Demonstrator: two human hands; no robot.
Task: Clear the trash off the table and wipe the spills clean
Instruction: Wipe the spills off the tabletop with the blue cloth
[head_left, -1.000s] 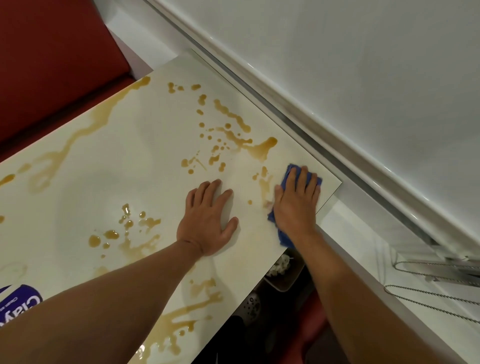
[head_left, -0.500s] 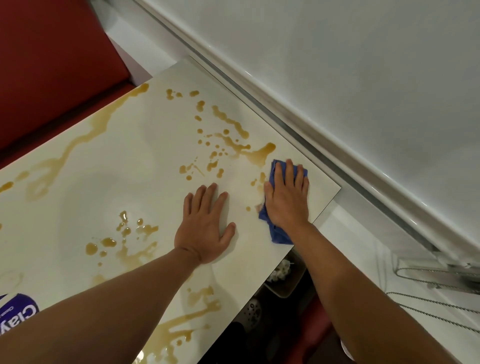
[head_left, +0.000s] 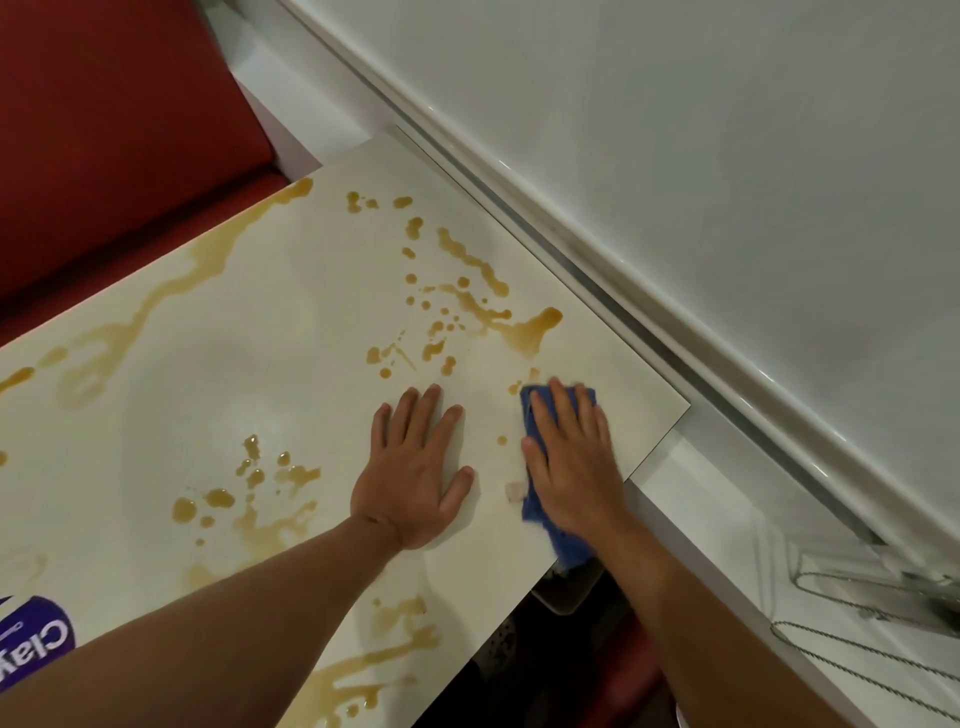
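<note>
surface: cream glossy table (head_left: 218, 374), its far-right corner against a white wall ledge (head_left: 649, 270); red seat (head_left: 104, 130) beyond the far edge.
spills: brown liquid (head_left: 530, 332) in splashes near the far-right corner, a streak along the far edge, more drops mid-table and at the near edge.
right hand (head_left: 571, 467): flat, fingers straight, pressing a blue cloth (head_left: 535, 415) onto the table near the right edge, just short of the big brown pool.
left hand (head_left: 415, 467): spread flat on the bare table just beside it, holding nothing.
change: the cloth and right hand sit further from the right corner than a second ago; the left hand has not moved.
around: purple printed wrapper (head_left: 36, 644) at the near-left edge; a dark dish (head_left: 571, 592) below the right edge; wire rack (head_left: 883, 597) on the ledge to the right.
</note>
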